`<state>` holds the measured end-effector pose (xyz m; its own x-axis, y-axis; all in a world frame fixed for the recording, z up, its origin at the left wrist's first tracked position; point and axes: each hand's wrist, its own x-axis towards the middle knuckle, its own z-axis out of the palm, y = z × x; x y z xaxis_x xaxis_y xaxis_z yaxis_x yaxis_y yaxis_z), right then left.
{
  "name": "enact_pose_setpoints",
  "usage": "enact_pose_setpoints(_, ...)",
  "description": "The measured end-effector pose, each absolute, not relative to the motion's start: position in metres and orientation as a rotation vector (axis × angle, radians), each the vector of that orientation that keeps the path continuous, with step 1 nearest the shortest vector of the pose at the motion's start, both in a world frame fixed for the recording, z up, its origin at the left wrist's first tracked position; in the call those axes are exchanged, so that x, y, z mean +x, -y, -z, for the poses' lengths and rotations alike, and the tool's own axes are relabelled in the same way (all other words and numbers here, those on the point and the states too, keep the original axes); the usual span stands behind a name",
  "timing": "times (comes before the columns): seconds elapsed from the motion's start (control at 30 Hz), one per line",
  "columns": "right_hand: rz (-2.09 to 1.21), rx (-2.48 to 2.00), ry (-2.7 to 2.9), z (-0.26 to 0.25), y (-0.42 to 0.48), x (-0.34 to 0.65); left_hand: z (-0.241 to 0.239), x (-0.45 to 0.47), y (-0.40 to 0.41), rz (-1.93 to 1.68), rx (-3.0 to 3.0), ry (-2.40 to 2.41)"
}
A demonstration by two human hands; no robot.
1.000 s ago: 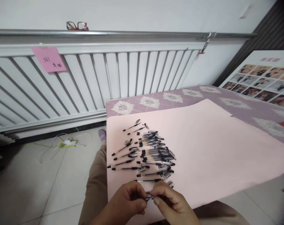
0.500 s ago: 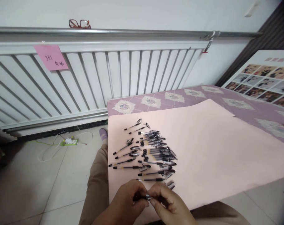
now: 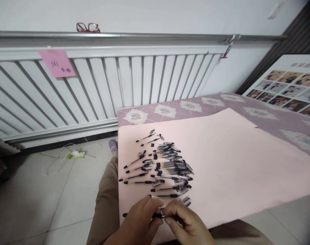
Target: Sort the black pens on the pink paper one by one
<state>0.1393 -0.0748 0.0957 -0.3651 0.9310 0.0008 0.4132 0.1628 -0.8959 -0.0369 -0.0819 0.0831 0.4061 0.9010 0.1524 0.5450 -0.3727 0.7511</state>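
One black pen (image 3: 158,215) runs from nine to three o'clock above the pink sheet (image 3: 236,163). The left hand (image 3: 141,219) wraps it, fingers pinching near its grip, the dark end jutting out at nine o'clock. The right hand (image 3: 187,223) pinches its three o'clock end between the fingers. Loose pens (image 3: 167,164) spread from ten to one o'clock beyond.
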Motion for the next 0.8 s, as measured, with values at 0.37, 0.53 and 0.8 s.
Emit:
enact_pose_setpoints(0.37, -1.03, -1.276, 2.024, -0.0984, 0.0797, 0.1365, -0.0761, -0.0368, 0.0829, -0.771, 2.178, -1.236)
enact_pose_setpoints(0.53, -0.932, -1.283, 2.092, -0.0961, 0.082, 0.1342, -0.0753, -0.0369, 0.0833, -0.815, 2.219, -1.211)
enact_pose_setpoints(0.8, -0.797, -1.336, 2.161, -0.0901, 0.084, 0.1312, -0.0763, -0.0332, 0.0849, -0.846, 2.252, -1.183)
